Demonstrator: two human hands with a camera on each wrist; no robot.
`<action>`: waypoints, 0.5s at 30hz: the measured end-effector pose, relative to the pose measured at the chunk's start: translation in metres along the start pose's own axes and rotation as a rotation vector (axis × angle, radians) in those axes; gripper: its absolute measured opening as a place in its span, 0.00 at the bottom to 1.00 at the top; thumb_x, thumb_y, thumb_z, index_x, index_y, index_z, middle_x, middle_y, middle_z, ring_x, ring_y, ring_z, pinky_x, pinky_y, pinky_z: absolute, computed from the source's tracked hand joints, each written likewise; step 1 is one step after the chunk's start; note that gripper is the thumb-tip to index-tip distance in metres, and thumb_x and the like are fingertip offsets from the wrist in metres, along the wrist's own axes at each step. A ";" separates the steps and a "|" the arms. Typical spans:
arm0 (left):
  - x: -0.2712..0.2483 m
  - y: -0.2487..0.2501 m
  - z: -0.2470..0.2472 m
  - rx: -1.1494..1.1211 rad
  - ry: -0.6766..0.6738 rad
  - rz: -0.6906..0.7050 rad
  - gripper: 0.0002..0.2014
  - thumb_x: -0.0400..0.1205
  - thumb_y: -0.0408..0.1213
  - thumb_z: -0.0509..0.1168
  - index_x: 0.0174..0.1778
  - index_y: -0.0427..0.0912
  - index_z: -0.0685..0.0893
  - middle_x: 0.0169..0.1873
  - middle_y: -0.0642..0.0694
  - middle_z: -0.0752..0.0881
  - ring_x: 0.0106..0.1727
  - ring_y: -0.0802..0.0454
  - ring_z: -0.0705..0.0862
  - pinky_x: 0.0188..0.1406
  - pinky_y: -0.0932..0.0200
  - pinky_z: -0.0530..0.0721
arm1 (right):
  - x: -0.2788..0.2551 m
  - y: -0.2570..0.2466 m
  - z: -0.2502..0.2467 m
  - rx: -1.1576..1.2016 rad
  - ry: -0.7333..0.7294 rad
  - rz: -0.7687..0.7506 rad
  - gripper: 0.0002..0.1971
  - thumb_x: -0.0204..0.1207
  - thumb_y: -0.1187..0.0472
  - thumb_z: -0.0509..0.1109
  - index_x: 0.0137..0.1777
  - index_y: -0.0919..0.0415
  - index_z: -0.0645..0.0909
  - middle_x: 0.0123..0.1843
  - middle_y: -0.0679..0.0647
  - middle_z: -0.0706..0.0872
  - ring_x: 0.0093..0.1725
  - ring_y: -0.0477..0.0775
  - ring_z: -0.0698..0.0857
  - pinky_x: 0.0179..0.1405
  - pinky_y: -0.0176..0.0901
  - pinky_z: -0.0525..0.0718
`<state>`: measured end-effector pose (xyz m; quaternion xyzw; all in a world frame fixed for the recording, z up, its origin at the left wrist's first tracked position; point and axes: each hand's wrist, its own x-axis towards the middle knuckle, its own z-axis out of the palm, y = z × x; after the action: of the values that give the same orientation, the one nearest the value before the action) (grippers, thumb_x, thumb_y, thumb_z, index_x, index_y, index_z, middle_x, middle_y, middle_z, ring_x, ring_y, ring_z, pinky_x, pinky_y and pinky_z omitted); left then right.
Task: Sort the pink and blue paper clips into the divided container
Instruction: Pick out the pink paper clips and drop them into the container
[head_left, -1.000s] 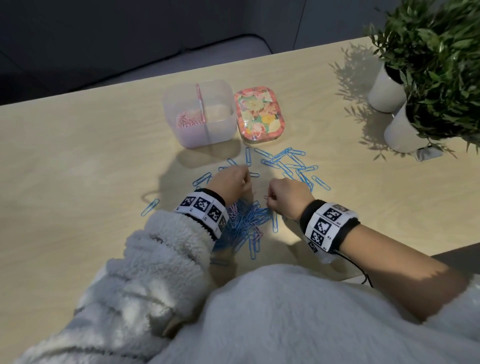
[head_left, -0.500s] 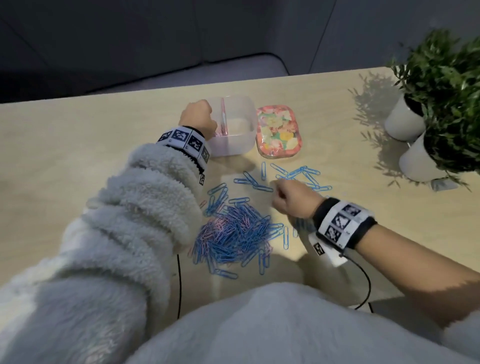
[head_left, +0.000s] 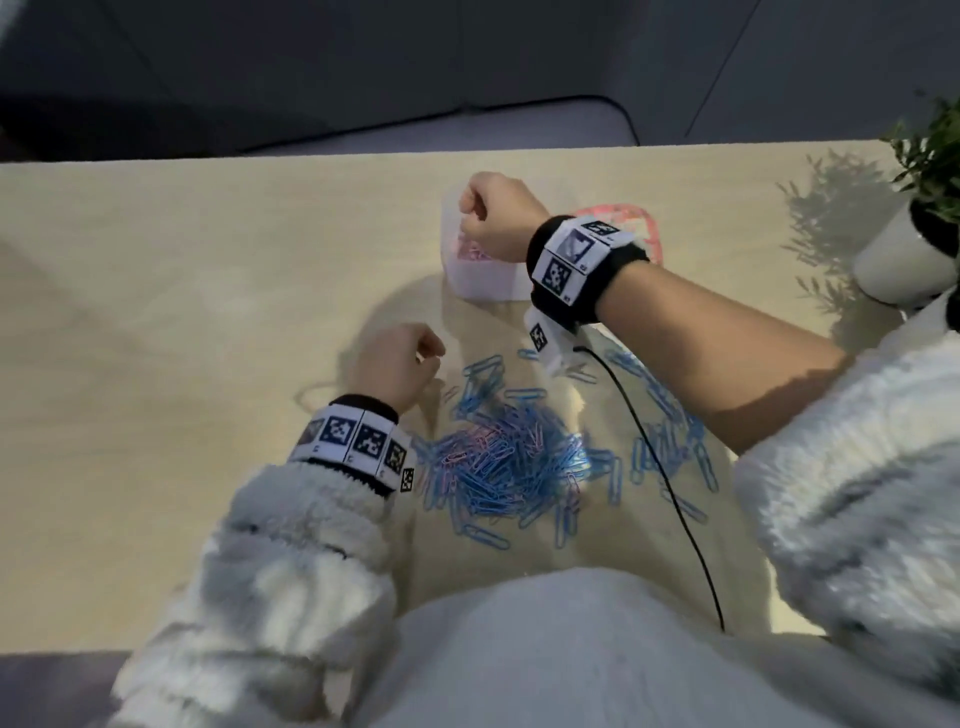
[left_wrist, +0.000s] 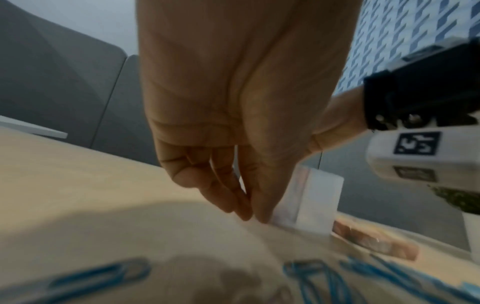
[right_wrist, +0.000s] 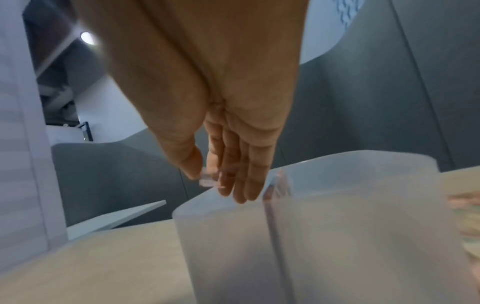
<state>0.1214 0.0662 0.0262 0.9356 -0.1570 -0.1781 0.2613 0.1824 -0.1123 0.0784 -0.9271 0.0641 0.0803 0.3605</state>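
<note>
A heap of blue and pink paper clips (head_left: 509, 462) lies on the table in front of me, with loose blue ones (left_wrist: 98, 275) around it. The translucent divided container (head_left: 483, 286) stands farther back; pink clips (head_left: 475, 253) lie in its left compartment. My right hand (head_left: 483, 218) hovers over that left compartment, left of the divider (right_wrist: 275, 195). Its thumb and fingers (right_wrist: 213, 181) pinch a small pink clip (right_wrist: 206, 181). My left hand (head_left: 410, 358) hangs just left of the heap, fingers (left_wrist: 244, 207) loosely curled, with nothing seen in them.
A floral tin (left_wrist: 374, 240) sits right of the container, mostly hidden behind my right wrist in the head view. A potted plant (head_left: 930, 171) in a white pot (head_left: 888, 260) stands at the far right. A black cable (head_left: 670, 493) trails across the clips.
My left hand came back from the container to the left side of the heap. My right hand left the heap and rose over the container's left compartment with a pink clip.
</note>
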 end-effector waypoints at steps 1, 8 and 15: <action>-0.004 -0.004 0.007 0.014 -0.030 -0.017 0.07 0.78 0.31 0.64 0.49 0.40 0.85 0.49 0.42 0.86 0.47 0.46 0.83 0.49 0.55 0.79 | 0.002 0.001 0.004 -0.037 -0.037 0.005 0.08 0.76 0.66 0.59 0.53 0.62 0.77 0.57 0.61 0.81 0.51 0.58 0.82 0.45 0.35 0.77; -0.013 -0.001 0.036 0.174 -0.023 0.032 0.05 0.79 0.31 0.62 0.47 0.35 0.82 0.48 0.37 0.82 0.50 0.39 0.81 0.52 0.47 0.79 | -0.055 0.004 0.028 -0.113 0.087 -0.264 0.14 0.79 0.66 0.56 0.56 0.65 0.81 0.57 0.62 0.85 0.56 0.60 0.82 0.57 0.46 0.76; -0.019 -0.003 0.038 0.119 0.012 0.043 0.06 0.80 0.30 0.58 0.48 0.35 0.78 0.48 0.37 0.83 0.50 0.40 0.80 0.46 0.54 0.73 | -0.088 0.057 0.083 -0.289 -0.230 -0.183 0.09 0.77 0.64 0.66 0.52 0.58 0.86 0.54 0.58 0.82 0.58 0.59 0.79 0.56 0.49 0.78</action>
<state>0.0890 0.0596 -0.0012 0.9470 -0.1857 -0.1572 0.2099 0.0782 -0.0922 -0.0018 -0.9558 -0.0744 0.1611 0.2346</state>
